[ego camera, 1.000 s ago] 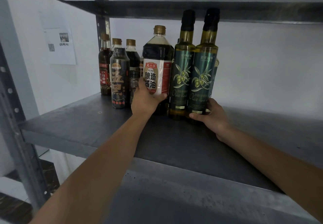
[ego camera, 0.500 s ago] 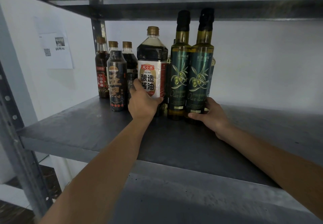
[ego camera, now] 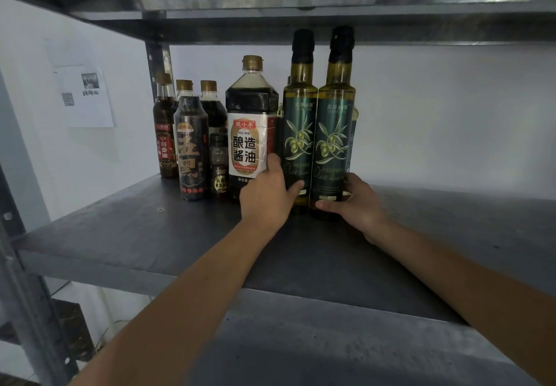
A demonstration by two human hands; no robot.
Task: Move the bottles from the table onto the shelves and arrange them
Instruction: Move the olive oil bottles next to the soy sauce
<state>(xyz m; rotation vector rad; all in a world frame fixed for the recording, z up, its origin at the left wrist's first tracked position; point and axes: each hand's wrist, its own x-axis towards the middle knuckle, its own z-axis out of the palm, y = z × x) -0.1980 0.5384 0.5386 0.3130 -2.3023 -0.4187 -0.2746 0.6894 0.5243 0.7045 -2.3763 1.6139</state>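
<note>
– Which bottle is in play?

– The right olive-oil bottle (ego camera: 335, 133), tall green glass with a black cap. It stands upright on the grey metal shelf (ego camera: 135, 235) at the right end of the row, touching its twin, the left olive-oil bottle (ego camera: 301, 133).

– And the hands?

– The right hand (ego camera: 359, 205) has it low down. The thumb lies across the front of the foot, and the fingers (ego camera: 350, 178) curl round the far right side. So the bottle sits straight ahead of that palm, its long axis vertical, with nearly all its height above the grip.

– The left hand (ego camera: 266, 197)?

– One bottle further left. Its thumb rests on the edge of the white-and-red label of the big dark soy-sauce bottle with the gold cap (ego camera: 249, 133). Its fingers (ego camera: 296, 187) reach across to the foot of the left olive-oil bottle. Whether they curl round anything, I cannot tell from here.

– So which hand makes the next move?

– The right one, I'd say; it is the nearer and has the grip. Bare shelf lies to its right and the packed row to its left, so any nudge would go sideways along the shelf. Held that low, a tall bottle could tip at the neck if pushed quickly.
</note>
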